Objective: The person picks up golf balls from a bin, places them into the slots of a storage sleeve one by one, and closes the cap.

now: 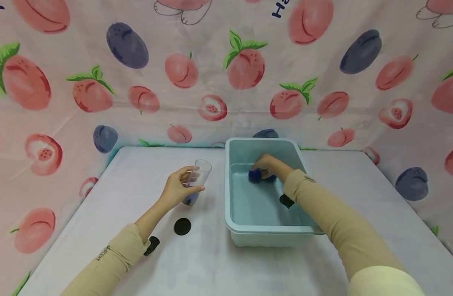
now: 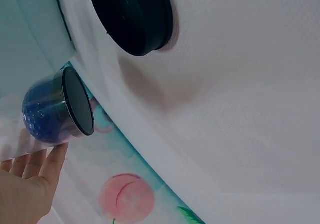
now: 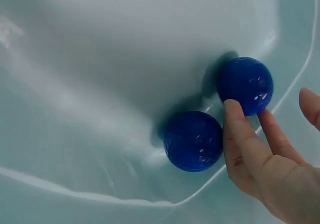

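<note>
My left hand (image 1: 176,189) grips a clear cylinder (image 1: 201,176), tilted, its rim up and to the right. A blue ball (image 2: 42,111) shows through its wall at the dark-based end. Inside the light blue tub (image 1: 229,193), my right hand (image 1: 268,165) reaches down to two dimpled blue balls. In the right wrist view, fingertips touch the upper ball (image 3: 246,85), while the thumb (image 3: 310,106) stands apart from it. The lower ball (image 3: 193,141) lies against the side of the hand.
A round black lid (image 1: 182,226) lies on the white table (image 1: 200,271), left of the tub. A small black object (image 1: 152,245) sits by the left sleeve; another black piece (image 1: 286,201) is at the tub's right side, partly behind the right sleeve. A fruit-print cloth (image 1: 211,61) hangs behind.
</note>
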Tool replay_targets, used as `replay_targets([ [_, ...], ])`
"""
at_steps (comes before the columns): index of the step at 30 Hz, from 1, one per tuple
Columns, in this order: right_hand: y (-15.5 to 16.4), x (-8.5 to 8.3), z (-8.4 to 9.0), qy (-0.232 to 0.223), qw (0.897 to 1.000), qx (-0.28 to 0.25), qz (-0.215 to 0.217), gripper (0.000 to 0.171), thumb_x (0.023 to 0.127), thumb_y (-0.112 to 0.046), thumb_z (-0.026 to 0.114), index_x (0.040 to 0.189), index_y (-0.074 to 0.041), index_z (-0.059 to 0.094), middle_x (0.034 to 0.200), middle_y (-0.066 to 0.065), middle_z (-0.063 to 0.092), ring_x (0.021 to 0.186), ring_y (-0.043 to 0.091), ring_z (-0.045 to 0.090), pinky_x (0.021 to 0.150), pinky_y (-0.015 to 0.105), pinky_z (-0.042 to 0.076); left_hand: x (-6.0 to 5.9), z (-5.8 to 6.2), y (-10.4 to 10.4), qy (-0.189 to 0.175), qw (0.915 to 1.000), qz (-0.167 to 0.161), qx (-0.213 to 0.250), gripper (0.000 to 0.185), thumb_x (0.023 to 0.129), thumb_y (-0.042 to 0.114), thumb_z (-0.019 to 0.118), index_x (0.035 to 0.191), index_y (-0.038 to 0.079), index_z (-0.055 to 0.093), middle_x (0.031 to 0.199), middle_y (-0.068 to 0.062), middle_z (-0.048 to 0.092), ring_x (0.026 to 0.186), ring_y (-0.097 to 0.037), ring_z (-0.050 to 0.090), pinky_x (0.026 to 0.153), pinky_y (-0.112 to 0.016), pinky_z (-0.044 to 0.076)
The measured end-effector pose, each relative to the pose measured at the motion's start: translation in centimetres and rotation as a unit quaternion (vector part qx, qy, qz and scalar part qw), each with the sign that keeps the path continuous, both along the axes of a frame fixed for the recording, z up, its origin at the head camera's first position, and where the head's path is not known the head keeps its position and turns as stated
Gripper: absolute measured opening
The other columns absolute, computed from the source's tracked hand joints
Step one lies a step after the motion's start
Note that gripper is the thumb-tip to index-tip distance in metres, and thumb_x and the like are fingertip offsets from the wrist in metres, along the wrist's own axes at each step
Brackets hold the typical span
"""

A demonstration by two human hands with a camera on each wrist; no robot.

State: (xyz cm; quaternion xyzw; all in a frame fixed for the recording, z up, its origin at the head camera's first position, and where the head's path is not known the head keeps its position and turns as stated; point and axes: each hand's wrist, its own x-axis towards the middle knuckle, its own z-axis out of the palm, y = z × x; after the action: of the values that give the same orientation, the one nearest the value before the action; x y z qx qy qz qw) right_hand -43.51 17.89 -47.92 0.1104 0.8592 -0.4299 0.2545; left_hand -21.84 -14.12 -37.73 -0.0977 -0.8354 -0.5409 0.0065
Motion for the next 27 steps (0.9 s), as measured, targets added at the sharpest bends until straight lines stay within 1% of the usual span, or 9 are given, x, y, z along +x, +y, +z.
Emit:
replay_targets([
  [2, -0.5, 0.0, -0.2, -0.005, 1.000, 0.004, 0.007, 0.078, 0.077, -0.016, 0.076, 0.138, 0.002, 0.032, 0.127, 0.020, 0.048, 0.106, 0.035, 0.056, 0.081, 0.043, 0.056, 0.0, 0.1, 0.0, -0.001, 1.0000, -0.001, 0.001, 0.059, 0.076, 0.008, 0.077, 0.129, 0.004, 0.052, 0.125, -0.023, 0.059, 0.113, -0.037, 0.059, 0.093, -0.048, 0.050],
  [3, -0.6, -0.1, -0.4, -0.010, 1.000, 0.004, 0.008, 0.086, 0.071, -0.017, 0.082, 0.137, 0.002, 0.031, 0.125, 0.021, 0.048, 0.103, 0.034, 0.056, 0.078, 0.043, 0.057, 0.0, 0.1, 0.0, -0.003, 1.0000, -0.001, 0.001, 0.059, 0.076, 0.008, 0.077, 0.129, 0.004, 0.052, 0.126, -0.023, 0.059, 0.114, -0.037, 0.059, 0.094, -0.048, 0.050],
  [7, -3.3, 6.0, 5.7, -0.022, 0.999, 0.013, 0.019, 0.077, 0.078, -0.011, 0.076, 0.137, 0.007, 0.031, 0.131, 0.027, 0.046, 0.115, 0.038, 0.053, 0.087, 0.042, 0.055, 0.0, -0.1, 0.0, -0.008, 1.0000, -0.003, 0.000, 0.059, 0.077, 0.010, 0.078, 0.130, 0.004, 0.052, 0.126, -0.023, 0.059, 0.114, -0.037, 0.058, 0.094, -0.048, 0.049],
  [9, -4.4, 8.7, 8.6, -0.025, 0.999, 0.010, 0.024, 0.071, 0.077, -0.010, 0.077, 0.131, 0.010, 0.037, 0.126, 0.029, 0.048, 0.108, 0.037, 0.057, 0.082, 0.039, 0.056, 0.0, -0.2, -0.1, -0.008, 1.0000, -0.003, -0.002, 0.059, 0.077, 0.010, 0.078, 0.130, 0.004, 0.052, 0.125, -0.023, 0.059, 0.114, -0.037, 0.059, 0.094, -0.048, 0.049],
  [10, -5.0, 10.2, 10.1, -0.026, 0.999, 0.015, 0.027, 0.060, 0.083, -0.008, 0.069, 0.131, 0.011, 0.038, 0.129, 0.030, 0.047, 0.112, 0.039, 0.056, 0.086, 0.038, 0.056, 0.0, -0.2, -0.1, -0.008, 1.0000, -0.002, -0.002, 0.059, 0.077, 0.010, 0.078, 0.129, 0.004, 0.052, 0.125, -0.023, 0.060, 0.114, -0.037, 0.059, 0.094, -0.048, 0.050],
  [13, -5.5, 10.2, 9.6, -0.027, 0.999, 0.014, 0.031, 0.060, 0.082, -0.011, 0.072, 0.128, 0.011, 0.041, 0.124, 0.031, 0.049, 0.103, 0.039, 0.061, 0.079, 0.037, 0.058, 0.1, -0.3, 0.0, -0.012, 0.9999, -0.004, -0.002, 0.059, 0.077, 0.009, 0.077, 0.129, 0.004, 0.052, 0.125, -0.023, 0.059, 0.114, -0.036, 0.059, 0.094, -0.048, 0.050],
  [17, -6.2, 10.7, 9.5, -0.026, 0.999, 0.015, 0.026, 0.053, 0.087, -0.009, 0.065, 0.132, 0.009, 0.041, 0.131, 0.030, 0.047, 0.112, 0.040, 0.058, 0.086, 0.039, 0.055, 0.2, -0.3, 0.1, -0.019, 0.9998, -0.009, 0.004, 0.059, 0.077, 0.009, 0.077, 0.129, 0.003, 0.051, 0.126, -0.024, 0.059, 0.114, -0.038, 0.058, 0.094, -0.047, 0.050],
  [21, -6.2, 10.2, 9.0, -0.023, 0.999, 0.005, 0.042, 0.051, 0.084, -0.007, 0.069, 0.126, 0.009, 0.045, 0.126, 0.030, 0.049, 0.106, 0.039, 0.060, 0.082, 0.037, 0.057, 0.1, -0.4, 0.1, -0.018, 0.9998, -0.010, 0.005, 0.059, 0.076, 0.008, 0.077, 0.129, 0.002, 0.051, 0.125, -0.024, 0.059, 0.114, -0.038, 0.058, 0.094, -0.047, 0.050],
  [27, -6.2, 10.9, 10.1, -0.021, 0.998, -0.002, 0.060, 0.052, 0.083, -0.008, 0.070, 0.125, 0.009, 0.045, 0.126, 0.029, 0.049, 0.107, 0.037, 0.059, 0.081, 0.035, 0.057, -0.1, -0.5, 0.0, -0.012, 0.9999, -0.006, 0.004, 0.059, 0.075, 0.006, 0.078, 0.129, 0.002, 0.052, 0.124, -0.024, 0.060, 0.113, -0.037, 0.059, 0.092, -0.047, 0.051],
])
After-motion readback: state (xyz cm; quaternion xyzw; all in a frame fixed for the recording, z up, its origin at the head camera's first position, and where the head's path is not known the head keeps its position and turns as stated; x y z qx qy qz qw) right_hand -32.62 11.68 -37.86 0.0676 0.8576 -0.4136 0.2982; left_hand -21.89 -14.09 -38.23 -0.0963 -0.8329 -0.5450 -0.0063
